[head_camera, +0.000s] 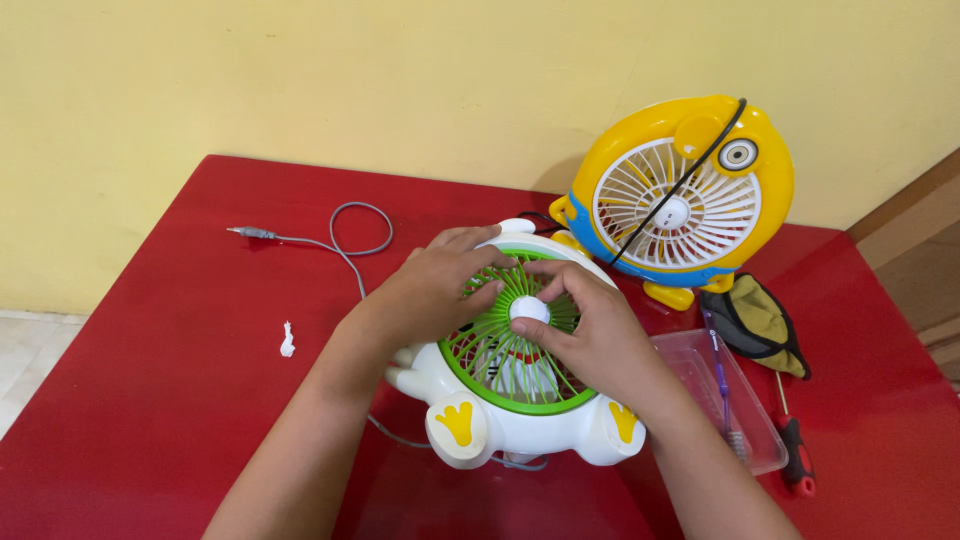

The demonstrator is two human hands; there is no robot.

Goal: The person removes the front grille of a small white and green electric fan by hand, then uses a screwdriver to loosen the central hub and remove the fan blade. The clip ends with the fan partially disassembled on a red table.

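White toy fan [520,400] with a green grille [500,370] lies on its back at the centre of the red table [150,330], grille facing up toward the camera; its two yellow-soled feet point at the lower edge of the frame and its rounded top points at the wall. The left hand [430,285] rests spread over the upper left of the grille, fingers hooked on the spokes. The right hand [590,330] pinches the white hub cap [529,308] at the grille's centre between thumb and fingertips. A grey cable [350,240] with a plug runs off toward the upper left. At upper right stands a yellow and blue fan [680,190], upright, its white grille facing the camera. At lower right lie a clear plastic tray [700,370], a red-handled screwdriver [795,450] and a dark cloth pouch [760,325]. A small white scrap [287,342] lies at left.
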